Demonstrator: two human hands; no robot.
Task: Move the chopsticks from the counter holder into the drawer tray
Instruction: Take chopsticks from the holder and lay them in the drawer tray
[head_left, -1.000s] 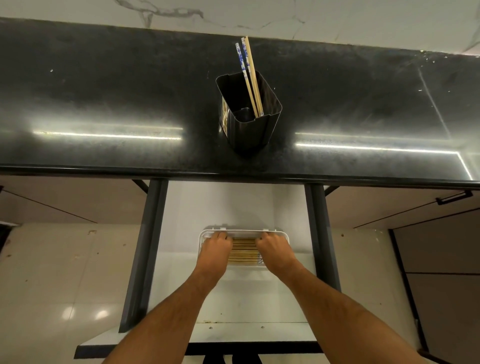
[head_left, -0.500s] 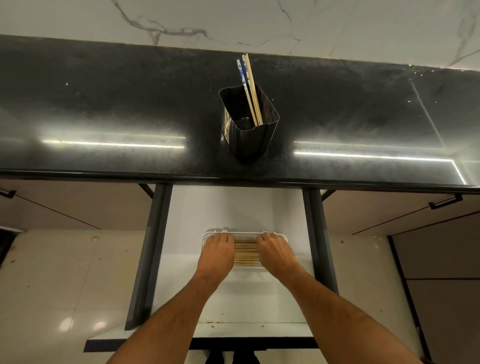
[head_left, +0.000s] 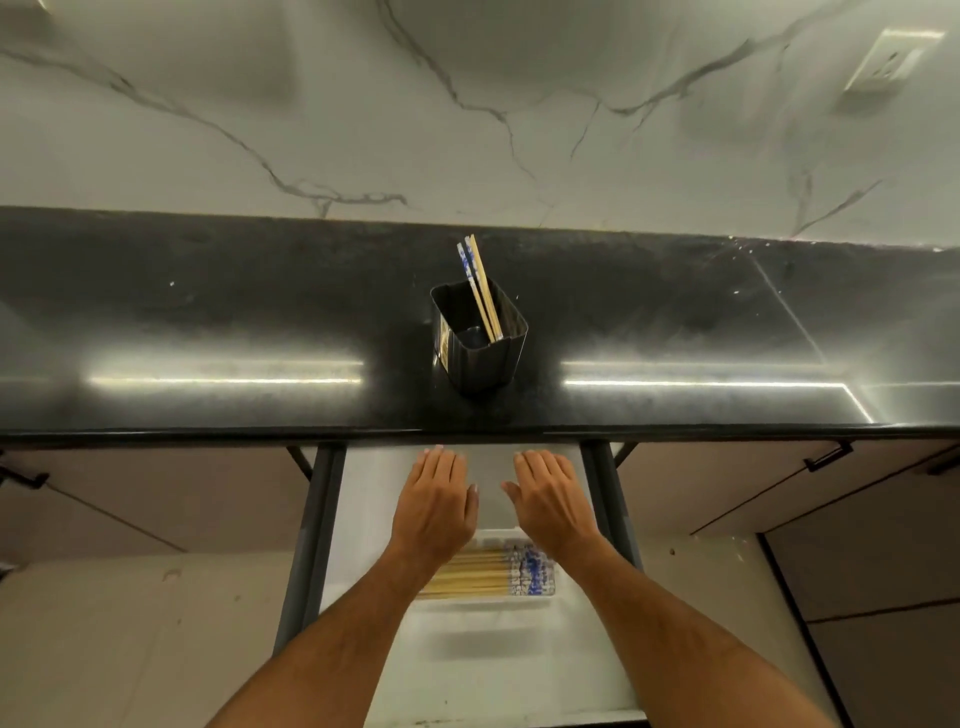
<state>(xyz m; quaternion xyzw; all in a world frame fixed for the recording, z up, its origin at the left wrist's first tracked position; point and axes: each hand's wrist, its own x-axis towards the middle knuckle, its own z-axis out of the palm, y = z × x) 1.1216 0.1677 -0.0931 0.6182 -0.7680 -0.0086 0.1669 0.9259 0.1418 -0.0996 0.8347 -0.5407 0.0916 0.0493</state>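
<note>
A black holder (head_left: 480, 353) stands on the dark counter (head_left: 208, 312) with a pair of chopsticks (head_left: 480, 288) leaning in it, blue-patterned at the top. Below, the white drawer (head_left: 467, 660) is pulled out. A white tray (head_left: 485, 605) in it holds several wooden chopsticks (head_left: 475, 574) lying sideways, their blue-patterned ends to the right. My left hand (head_left: 435, 506) and my right hand (head_left: 550, 501) hover side by side above the drawer, between tray and counter edge, fingers straight and holding nothing.
Dark drawer rails (head_left: 311, 530) flank the drawer on both sides. Closed cabinet fronts with black handles (head_left: 826, 457) sit left and right under the counter. A marble wall (head_left: 467, 104) rises behind, with a socket (head_left: 888, 62) at upper right.
Both hands have lifted off the tray and moved toward the counter edge with fingers straight. The view has tilted up, showing more wall.
</note>
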